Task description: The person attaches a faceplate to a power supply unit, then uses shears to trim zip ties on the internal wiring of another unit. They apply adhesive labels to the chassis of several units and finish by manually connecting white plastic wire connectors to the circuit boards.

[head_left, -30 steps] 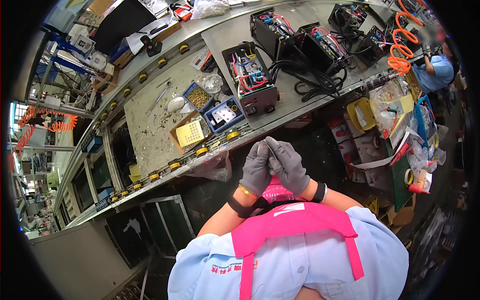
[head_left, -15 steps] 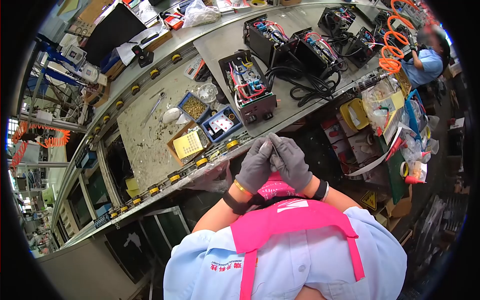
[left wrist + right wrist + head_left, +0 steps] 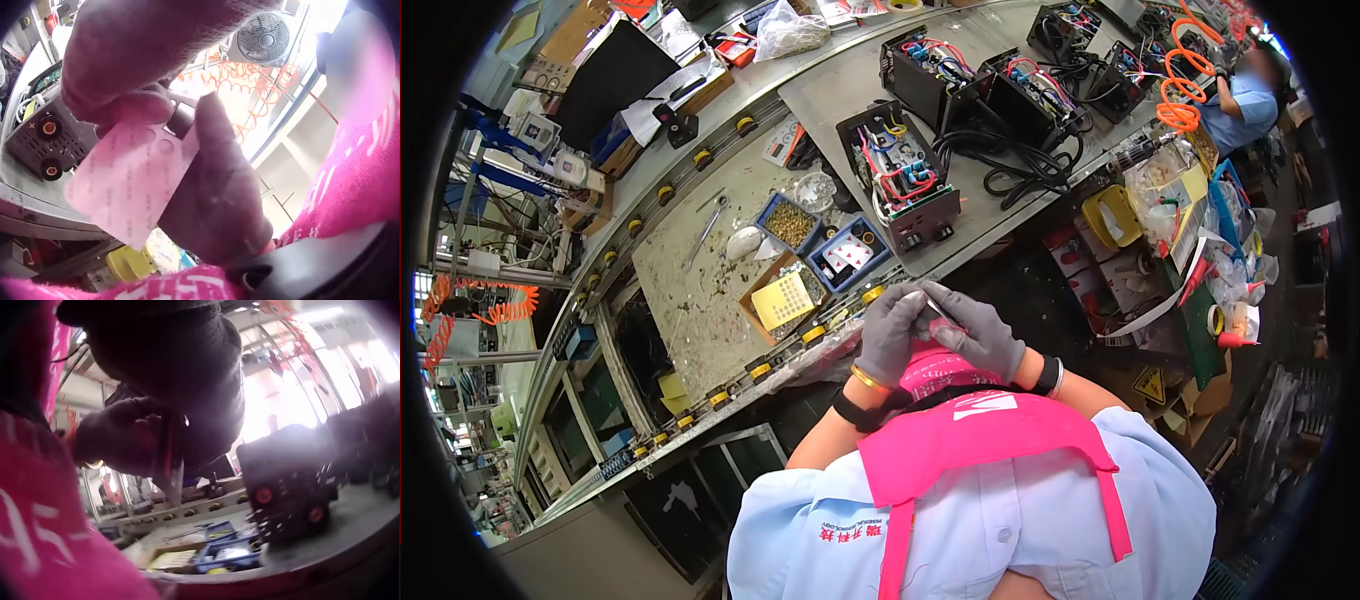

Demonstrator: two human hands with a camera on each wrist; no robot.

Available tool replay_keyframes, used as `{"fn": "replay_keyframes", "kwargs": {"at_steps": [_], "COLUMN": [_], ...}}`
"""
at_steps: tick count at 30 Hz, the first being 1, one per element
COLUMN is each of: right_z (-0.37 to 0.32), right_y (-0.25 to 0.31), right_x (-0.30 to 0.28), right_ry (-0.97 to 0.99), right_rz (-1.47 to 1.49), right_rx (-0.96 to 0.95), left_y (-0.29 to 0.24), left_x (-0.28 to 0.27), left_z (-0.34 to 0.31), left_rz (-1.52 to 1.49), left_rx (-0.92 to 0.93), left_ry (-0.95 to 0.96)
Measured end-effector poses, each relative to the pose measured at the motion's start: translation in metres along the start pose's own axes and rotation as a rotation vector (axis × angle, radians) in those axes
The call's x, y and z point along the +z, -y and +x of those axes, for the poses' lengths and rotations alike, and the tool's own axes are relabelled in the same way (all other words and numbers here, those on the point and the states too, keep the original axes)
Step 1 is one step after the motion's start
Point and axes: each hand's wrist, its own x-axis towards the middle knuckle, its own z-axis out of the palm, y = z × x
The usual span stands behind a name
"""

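Both gloved hands meet in front of the chest in the head view. My left hand (image 3: 890, 335) pinches a small sheet with printed white backing (image 3: 125, 181), which has round holes and a rectangular cutout at its upper end. On the other side my right hand (image 3: 975, 335) has its thumb and fingers at the sheet's upper edge, pinching it; the same hand (image 3: 215, 194) shows in the left wrist view. In the right wrist view the sheet (image 3: 170, 469) appears nearly edge-on below the fingers. The gloves hide part of its upper end.
An uncovered black device (image 3: 900, 170) with wires stands on the metal plate beyond my hands, with several similar units and black cables (image 3: 1020, 170) further right. Left of it are blue bins (image 3: 850, 255) and yellow dotted card (image 3: 782, 300). Another person (image 3: 1245, 100) works far right.
My hands have moved slightly left and down in the head view and come further apart, the fingers spreading along the sheet. The view has shifted a little.
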Motion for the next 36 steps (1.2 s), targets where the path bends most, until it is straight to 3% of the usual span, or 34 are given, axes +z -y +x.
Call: {"fn": "replay_keyframes", "kwargs": {"at_steps": [3, 9, 13, 16, 19, 20, 24, 27, 29, 30, 33, 35, 36], "right_z": [-0.001, 0.006, 0.009, 0.01, 0.016, 0.018, 0.02, 0.015, 0.012, 0.011, 0.009, 0.012, 0.017], "right_y": [-0.001, -0.005, -0.007, -0.024, -0.03, -0.032, -0.036, -0.046, -0.043, -0.042, -0.045, -0.046, -0.036], "right_x": [0.007, 0.009, 0.009, 0.013, 0.009, 0.008, -0.008, -0.022, -0.032, -0.035, -0.037, -0.036, -0.037], "right_ry": [-0.008, -0.061, -0.15, -0.255, -0.275, -0.323, -0.39, -0.514, -0.536, -0.534, -0.49, -0.41, -0.384], "right_rz": [0.378, 0.51, 0.782, 0.935, 1.053, 1.031, 0.999, 0.885, 0.751, 0.65, 0.328, 0.056, -0.135], "right_rx": [0.272, 0.315, 0.503, 0.608, 0.651, 0.679, 0.744, 0.772, 0.703, 0.68, 0.527, 0.355, 0.232], "left_y": [-0.001, -0.001, 0.0, -0.007, -0.007, -0.013, -0.031, -0.056, -0.062, -0.074, -0.057, -0.044, -0.036], "left_x": [-0.003, -0.008, -0.019, -0.022, -0.025, -0.029, -0.044, -0.064, -0.09, -0.093, -0.049, -0.007, 0.009], "left_z": [0.0, 0.001, 0.005, 0.006, 0.01, 0.009, 0.003, 0.001, -0.001, -0.003, 0.005, 0.011, 0.015], "left_rz": [0.082, 0.328, 0.642, 0.696, 0.056, -0.207, -0.658, -0.772, -0.429, -0.315, 0.476, 1.02, 1.095], "left_rx": [0.074, 0.221, 0.427, 0.446, 0.382, 0.279, 0.327, 0.373, 0.514, 0.467, 0.444, 0.519, 0.496], "left_ry": [-0.01, -0.011, -0.029, -0.035, 0.022, 0.073, 0.084, 0.193, -0.043, 0.015, -0.324, -0.148, -0.102]}}
